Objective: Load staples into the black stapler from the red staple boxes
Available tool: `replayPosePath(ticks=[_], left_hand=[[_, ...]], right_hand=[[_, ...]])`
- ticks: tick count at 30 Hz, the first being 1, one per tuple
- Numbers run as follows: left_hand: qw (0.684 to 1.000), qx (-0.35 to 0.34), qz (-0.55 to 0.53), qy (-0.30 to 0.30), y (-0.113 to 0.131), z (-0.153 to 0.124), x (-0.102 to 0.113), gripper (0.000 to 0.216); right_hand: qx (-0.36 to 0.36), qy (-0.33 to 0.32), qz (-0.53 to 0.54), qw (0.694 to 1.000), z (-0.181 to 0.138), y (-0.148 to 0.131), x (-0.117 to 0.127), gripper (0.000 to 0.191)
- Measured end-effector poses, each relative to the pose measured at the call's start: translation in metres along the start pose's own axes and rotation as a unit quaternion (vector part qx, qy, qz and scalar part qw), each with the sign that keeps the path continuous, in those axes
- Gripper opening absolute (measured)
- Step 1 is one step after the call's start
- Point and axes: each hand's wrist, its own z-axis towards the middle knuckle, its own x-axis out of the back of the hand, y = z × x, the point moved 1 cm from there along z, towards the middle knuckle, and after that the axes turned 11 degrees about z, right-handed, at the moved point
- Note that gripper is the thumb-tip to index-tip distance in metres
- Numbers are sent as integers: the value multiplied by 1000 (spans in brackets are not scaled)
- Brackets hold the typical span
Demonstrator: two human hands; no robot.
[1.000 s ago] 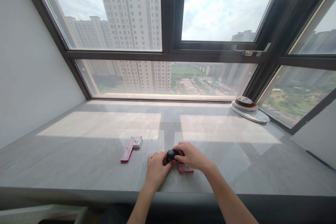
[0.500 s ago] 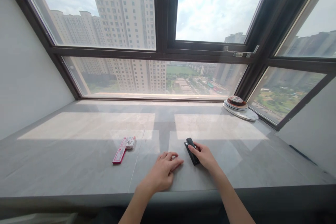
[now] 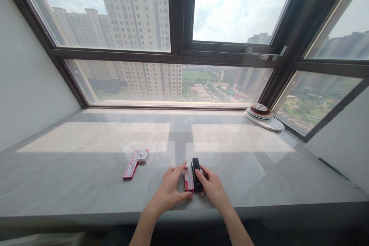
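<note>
A black stapler point(image 3: 197, 180) is in my right hand point(image 3: 212, 186), thumb on its near side and fingers along its right side. It lies lengthwise away from me, right beside a small red and white box point(image 3: 188, 182) on the stone sill. To the left of that box is my left hand point(image 3: 170, 188), open, with thumb and forefinger spread around the box's near and far ends. Whether the left fingertips touch the box I cannot tell.
Flat pink and white boxes point(image 3: 130, 170) lie to the left, a small white box point(image 3: 142, 156) by them. Stacked plates point(image 3: 264, 120) stand in the far right corner by the window. The sill's front edge point(image 3: 100, 214) runs close to me.
My right hand has brought the stapler left and nearer, turning it straighter, beside the small box. My left hand has spread its thumb and fingers, and the box now shows.
</note>
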Motion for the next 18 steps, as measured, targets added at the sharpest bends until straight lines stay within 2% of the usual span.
replayPosePath(ticks=[2,4,5,6,7,8,9,12,16,18], left_hand=[[998,28,20,60,-10,-6,13,72],[971,124,92,181,-33,-15,33,51],[939,194,141,248,-48,-22,44,46],[892,274,192,303,-64,-30,55,47],[851,341,233,324,-80,-37,64,52],[832,379,257,313,-95,-45,72,57],[832,397,266,283,-108,-52,77,59],[876,365,267,169,-128,-67,82,57],[944,246,212,53,-114,-72,72,66],[969,187,160,24,-98,-67,64,69]], right_hand=[[2,23,0,1000,-3,1,0,70],[3,36,2,999,-6,1,2,70],[5,39,2,999,-7,1,3,69],[9,40,1,999,-8,0,3,68],[13,39,-1,999,-9,0,3,67],[16,38,-3,999,-9,-1,3,65],[18,36,-4,999,-10,-2,3,64],[18,31,-4,999,-9,-3,3,62],[11,23,-1,1000,-7,-2,3,61],[10,22,2,1000,-7,-1,3,60]])
